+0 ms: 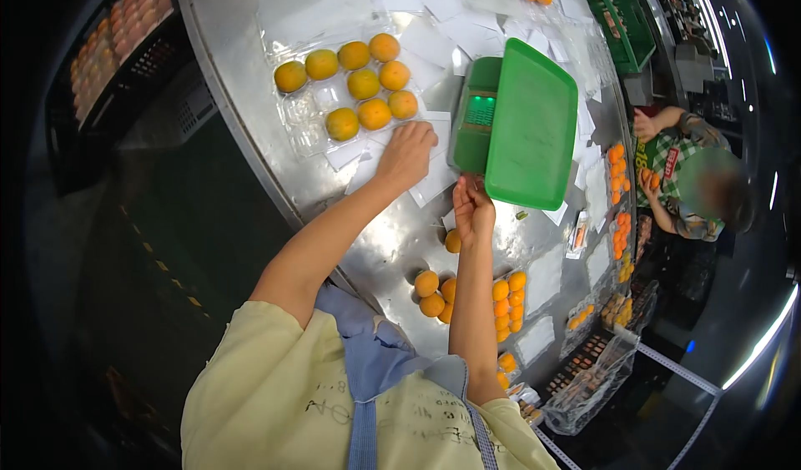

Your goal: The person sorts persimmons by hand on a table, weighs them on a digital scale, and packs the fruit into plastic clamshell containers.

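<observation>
My left hand point(406, 155) is closed, its fingers curled down on white paper at the near corner of a clear plastic tray point(303, 139); whatever they pinch is hidden. Several oranges point(363, 85) sit in the tray's cups, while some cups on its left side hold none. Just beyond my left knuckles is one orange point(402, 105). My right hand point(474, 207) is raised with its fingers apart and nothing visible in it, close to the lower edge of a green scale point(534, 128) with a lit display. Whether it touches the scale I cannot tell.
Loose oranges point(427, 283) and a filled tray point(509, 303) lie on the metal table point(367, 253). White paper sheets point(442, 3) are scattered at the far side. Across the table, a co-worker point(680, 174) holds fruit. Crates point(617, 24) stand around the table.
</observation>
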`<move>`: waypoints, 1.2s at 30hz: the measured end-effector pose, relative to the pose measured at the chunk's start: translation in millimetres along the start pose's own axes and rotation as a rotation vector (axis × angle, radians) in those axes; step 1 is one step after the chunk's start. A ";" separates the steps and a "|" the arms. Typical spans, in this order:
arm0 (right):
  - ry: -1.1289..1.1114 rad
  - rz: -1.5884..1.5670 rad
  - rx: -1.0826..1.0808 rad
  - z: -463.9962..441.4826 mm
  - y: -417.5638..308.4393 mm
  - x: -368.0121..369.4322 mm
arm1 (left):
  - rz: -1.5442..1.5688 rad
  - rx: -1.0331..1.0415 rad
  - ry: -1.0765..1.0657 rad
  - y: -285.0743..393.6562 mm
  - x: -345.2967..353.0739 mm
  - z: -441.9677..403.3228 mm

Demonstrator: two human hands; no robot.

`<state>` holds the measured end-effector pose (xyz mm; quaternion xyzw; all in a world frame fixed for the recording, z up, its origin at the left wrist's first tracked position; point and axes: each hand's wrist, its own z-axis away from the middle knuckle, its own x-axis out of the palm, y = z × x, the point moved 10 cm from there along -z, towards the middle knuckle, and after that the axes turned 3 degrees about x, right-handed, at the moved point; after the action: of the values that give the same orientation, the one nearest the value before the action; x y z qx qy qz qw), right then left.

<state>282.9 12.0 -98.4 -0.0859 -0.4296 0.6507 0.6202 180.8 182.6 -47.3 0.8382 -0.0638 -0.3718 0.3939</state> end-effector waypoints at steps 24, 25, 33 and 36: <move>0.097 -0.191 -0.063 -1.6 -17.5 -59.7 | 0.083 -0.003 -0.051 -6.0 0.7 -3.5; 0.140 -0.197 -0.046 1.7 -22.2 -71.2 | 0.085 -0.005 -0.048 -6.0 0.7 -3.4; 0.188 0.032 -0.078 11.0 -62.2 -152.2 | 0.051 0.043 0.030 -2.8 -3.2 -6.6; 0.301 0.079 -0.082 14.6 -70.5 -173.1 | 0.038 0.028 -0.015 -3.6 1.8 -4.4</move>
<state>362.5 -156.9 -115.3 -0.2243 -0.3542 0.6363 0.6475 184.4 187.1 -49.1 0.8394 -0.0880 -0.3695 0.3886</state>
